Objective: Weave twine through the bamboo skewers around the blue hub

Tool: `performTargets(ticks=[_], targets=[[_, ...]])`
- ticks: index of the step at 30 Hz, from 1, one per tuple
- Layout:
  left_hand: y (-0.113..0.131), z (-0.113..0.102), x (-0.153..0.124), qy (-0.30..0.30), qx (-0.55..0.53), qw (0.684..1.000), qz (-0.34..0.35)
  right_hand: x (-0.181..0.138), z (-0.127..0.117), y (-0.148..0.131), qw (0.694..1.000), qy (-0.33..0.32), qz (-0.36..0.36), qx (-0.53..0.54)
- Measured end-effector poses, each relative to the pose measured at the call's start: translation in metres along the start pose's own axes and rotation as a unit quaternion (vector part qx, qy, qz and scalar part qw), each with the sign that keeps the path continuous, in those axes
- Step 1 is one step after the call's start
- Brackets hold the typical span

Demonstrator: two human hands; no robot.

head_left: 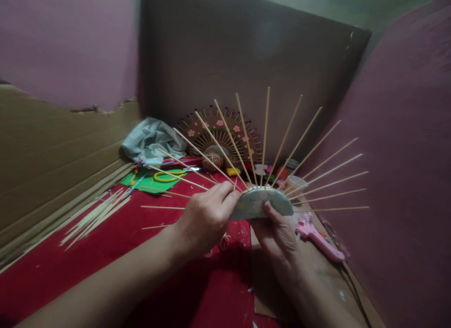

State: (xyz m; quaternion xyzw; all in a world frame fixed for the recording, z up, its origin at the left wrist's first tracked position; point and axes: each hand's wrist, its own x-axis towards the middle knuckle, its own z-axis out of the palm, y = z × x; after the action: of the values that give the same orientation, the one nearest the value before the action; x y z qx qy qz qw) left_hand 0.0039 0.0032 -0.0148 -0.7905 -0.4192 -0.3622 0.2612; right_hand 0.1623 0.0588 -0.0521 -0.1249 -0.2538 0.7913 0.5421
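Note:
A pale half-disc card carries several thin wooden skewers fanned out like rays. My left hand pinches its left edge at the base of the skewers. My right hand grips it from below, thumb on its face. I hold it above the red table cover.
A finished flowered skewer fan leans on the back wall, with a twine ball before it. Loose skewers lie left. Yellow scissors rest on green paper. A pink glue gun lies right, by a white cup. A crumpled cloth sits behind.

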Motion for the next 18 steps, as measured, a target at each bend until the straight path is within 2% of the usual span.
performTargets(ticks=[10,18], targets=[[0.0012,0.0003,-0.0003,0.019,0.001,0.999,0.038,-0.0014,-0.0012,0.0003,0.999,0.009,-0.016,-0.037],[0.0023,0.001,0.0001,-0.005,-0.016,1.0,0.008,-0.0068,0.006,0.0045,0.999,0.024,-0.033,-0.018]])
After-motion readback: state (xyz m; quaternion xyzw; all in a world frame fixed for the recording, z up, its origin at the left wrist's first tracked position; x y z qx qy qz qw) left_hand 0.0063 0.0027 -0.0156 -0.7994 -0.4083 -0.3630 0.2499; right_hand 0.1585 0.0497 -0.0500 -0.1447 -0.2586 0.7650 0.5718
